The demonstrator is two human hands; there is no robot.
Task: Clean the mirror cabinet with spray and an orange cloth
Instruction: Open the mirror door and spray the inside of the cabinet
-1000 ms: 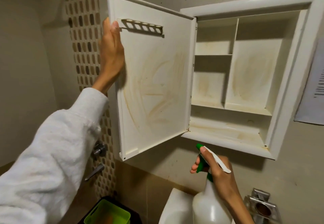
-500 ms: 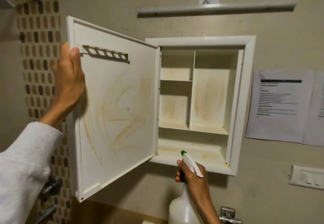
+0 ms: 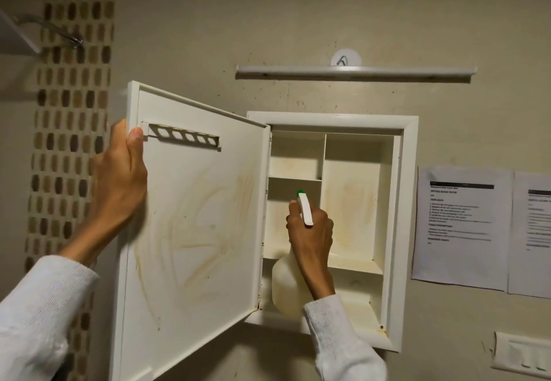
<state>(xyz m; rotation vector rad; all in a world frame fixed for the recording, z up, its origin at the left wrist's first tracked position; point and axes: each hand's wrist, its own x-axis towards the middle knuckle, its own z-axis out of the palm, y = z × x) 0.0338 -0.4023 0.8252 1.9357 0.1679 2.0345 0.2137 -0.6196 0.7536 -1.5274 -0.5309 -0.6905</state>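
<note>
While the right hand (image 3: 310, 231) curls its fingers round the neck of a spray bottle (image 3: 287, 285), the white trigger head with its green nozzle tip stands above the knuckles, aimed into the cabinet (image 3: 396, 231); which finger lies on the trigger is hidden. Bottle: translucent white plastic, rounded body, held before the lower shelves. Left hand (image 3: 119, 186): thumb on the inner face, fingers wrapped behind the edge of the open door (image 3: 202, 231). Door and shelves: smooth white plastic, smeared with yellowish-brown streaks. Slotted rack near the door's top.
</note>
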